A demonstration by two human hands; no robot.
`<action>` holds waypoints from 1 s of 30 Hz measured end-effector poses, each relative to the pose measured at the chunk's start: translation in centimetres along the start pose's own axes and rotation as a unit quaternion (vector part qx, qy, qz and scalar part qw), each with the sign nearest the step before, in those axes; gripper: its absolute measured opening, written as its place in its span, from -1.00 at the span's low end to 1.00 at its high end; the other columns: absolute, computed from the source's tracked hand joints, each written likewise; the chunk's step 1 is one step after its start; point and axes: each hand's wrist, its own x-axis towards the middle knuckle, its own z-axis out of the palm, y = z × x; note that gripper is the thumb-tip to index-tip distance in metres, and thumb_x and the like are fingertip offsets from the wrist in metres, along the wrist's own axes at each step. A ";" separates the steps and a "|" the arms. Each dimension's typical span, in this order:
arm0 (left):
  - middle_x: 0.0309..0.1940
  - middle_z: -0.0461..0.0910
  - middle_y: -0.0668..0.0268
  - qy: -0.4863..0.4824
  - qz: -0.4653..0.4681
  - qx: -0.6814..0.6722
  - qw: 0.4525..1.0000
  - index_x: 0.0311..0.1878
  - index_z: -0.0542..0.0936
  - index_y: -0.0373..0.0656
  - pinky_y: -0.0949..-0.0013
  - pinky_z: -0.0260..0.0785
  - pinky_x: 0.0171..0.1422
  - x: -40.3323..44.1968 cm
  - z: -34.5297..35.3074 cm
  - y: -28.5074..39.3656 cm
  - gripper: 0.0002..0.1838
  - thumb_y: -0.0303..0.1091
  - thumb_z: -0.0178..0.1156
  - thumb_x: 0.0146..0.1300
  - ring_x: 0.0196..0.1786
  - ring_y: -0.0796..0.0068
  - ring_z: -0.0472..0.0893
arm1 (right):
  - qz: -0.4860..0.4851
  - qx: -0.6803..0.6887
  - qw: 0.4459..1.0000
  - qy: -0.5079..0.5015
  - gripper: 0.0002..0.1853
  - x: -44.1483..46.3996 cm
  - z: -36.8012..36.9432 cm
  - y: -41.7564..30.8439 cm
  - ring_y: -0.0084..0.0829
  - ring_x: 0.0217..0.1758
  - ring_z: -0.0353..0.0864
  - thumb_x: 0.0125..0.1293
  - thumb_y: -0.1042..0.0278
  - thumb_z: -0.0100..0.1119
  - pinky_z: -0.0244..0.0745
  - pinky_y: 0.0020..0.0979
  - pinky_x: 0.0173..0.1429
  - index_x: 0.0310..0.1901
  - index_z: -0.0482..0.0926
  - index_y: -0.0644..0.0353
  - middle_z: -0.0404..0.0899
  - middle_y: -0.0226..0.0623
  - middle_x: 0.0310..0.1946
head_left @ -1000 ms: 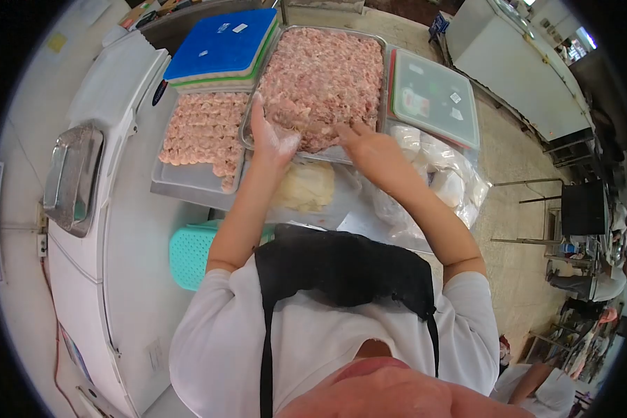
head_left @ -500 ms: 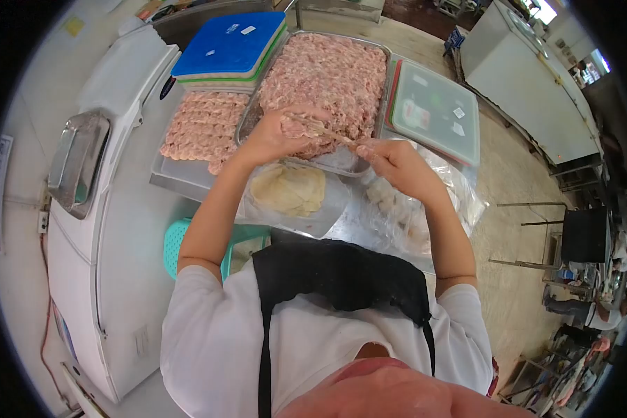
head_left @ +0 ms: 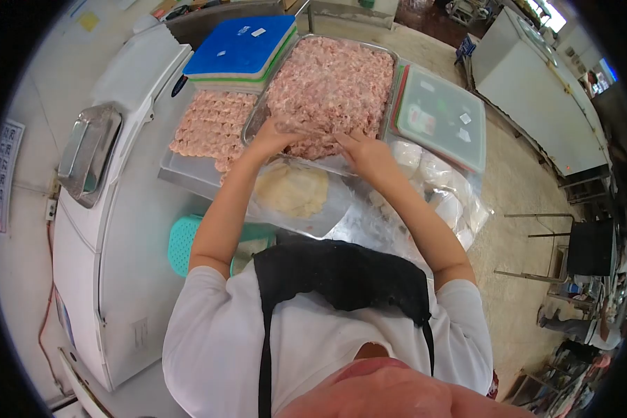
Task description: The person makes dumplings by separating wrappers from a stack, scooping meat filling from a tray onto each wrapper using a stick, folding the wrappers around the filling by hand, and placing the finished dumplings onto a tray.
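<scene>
My left hand (head_left: pixel 274 138) is at the near left edge of the ground meat (head_left: pixel 331 80), its fingers bent inward and closed. My right hand (head_left: pixel 364 152) is opposite, its closed fingers pointing left at the meat's near edge. What either hand holds is hidden among the pink meat. The meat is heaped in a metal tray (head_left: pixel 395 83). Just below my hands, a stack of pale round dough wrappers (head_left: pixel 292 189) lies on a clear plastic sheet (head_left: pixel 338 212). Rows of filled dumplings (head_left: pixel 212 125) sit left of the tray.
Blue-lidded containers (head_left: pixel 240 45) are stacked at the back left. Clear-lidded containers (head_left: pixel 442 115) stand right of the tray. Plastic-wrapped white packs (head_left: pixel 444 182) lie near my right forearm. A turquoise basket (head_left: pixel 184 244) is below the table edge, beside a white freezer (head_left: pixel 129 230).
My left hand held a wrapper with filling and my right a thin stick; neither shows clearly now. Both hands have come closer together and lowered to the meat. The view has shifted slightly.
</scene>
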 end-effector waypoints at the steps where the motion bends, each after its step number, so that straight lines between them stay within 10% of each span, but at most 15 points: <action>1: -0.10 0.62 0.17 -0.002 -0.038 0.050 0.998 0.05 0.55 -0.26 0.35 0.40 0.08 -0.7 0.1 0.5 -0.49 -0.27 0.41 0.04 -0.05 0.40 0.57 | 0.014 -0.030 0.999 -0.018 -0.77 -0.2 2.3 1.4 -0.10 -0.33 0.65 0.26 0.35 0.02 0.56 -0.14 -0.29 -0.09 0.57 0.12 0.58 -0.13 -0.29; 3: -0.04 0.60 0.15 0.007 -0.102 0.145 0.984 0.15 0.49 -0.25 0.34 0.39 0.11 -1.9 -0.2 2.9 -0.43 -0.24 0.39 0.07 0.00 0.36 0.55 | 0.087 -0.117 0.983 -0.108 -0.83 -0.7 4.1 3.3 -0.09 -0.29 0.66 0.16 0.41 0.03 0.57 -0.14 -0.28 -0.25 0.58 0.23 0.62 -0.08 -0.34; 10: -0.15 0.60 0.28 0.089 0.234 0.199 0.947 0.22 0.44 -0.19 0.32 0.36 0.17 -4.7 -2.3 4.0 -0.37 -0.30 0.38 0.05 0.05 0.47 0.53 | 0.117 0.039 0.990 -0.074 -0.73 -1.3 -4.2 0.9 -0.06 -0.24 0.64 0.34 0.25 0.03 0.53 -0.14 -0.14 -0.28 0.64 0.28 0.65 -0.05 -0.29; 13: -0.14 0.60 0.28 -0.018 0.209 0.174 0.962 0.09 0.54 -0.22 0.33 0.34 0.19 -4.1 -2.7 4.2 -0.49 -0.33 0.38 0.01 0.03 0.49 0.53 | 0.056 0.290 0.955 -0.040 -0.68 -1.6 -5.0 -1.2 -0.04 -0.21 0.62 0.36 0.13 0.09 0.50 -0.16 -0.08 -0.15 0.64 0.24 0.65 -0.08 -0.21; 21: -0.16 0.61 0.16 -0.099 0.180 0.095 0.974 0.05 0.56 -0.24 0.34 0.40 0.07 -2.0 -3.6 2.8 -0.50 -0.29 0.39 0.02 -0.07 0.37 0.57 | 0.065 -0.002 0.998 0.004 -0.72 -1.0 -6.2 -4.7 -0.11 -0.26 0.61 0.33 0.16 0.11 0.52 -0.14 -0.18 -0.04 0.64 0.08 0.62 -0.19 -0.36; 30: -0.13 0.61 0.24 -0.121 0.154 0.080 0.977 -0.02 0.59 -0.25 0.34 0.40 0.07 -5.0 -9.4 4.2 -0.57 -0.30 0.40 0.05 -0.08 0.47 0.55 | 0.120 0.077 0.988 -0.058 -0.68 2.1 -5.3 -10.4 -0.05 -0.05 0.59 0.37 0.21 0.09 0.49 -0.25 0.03 -0.03 0.60 0.27 0.63 -0.08 -0.09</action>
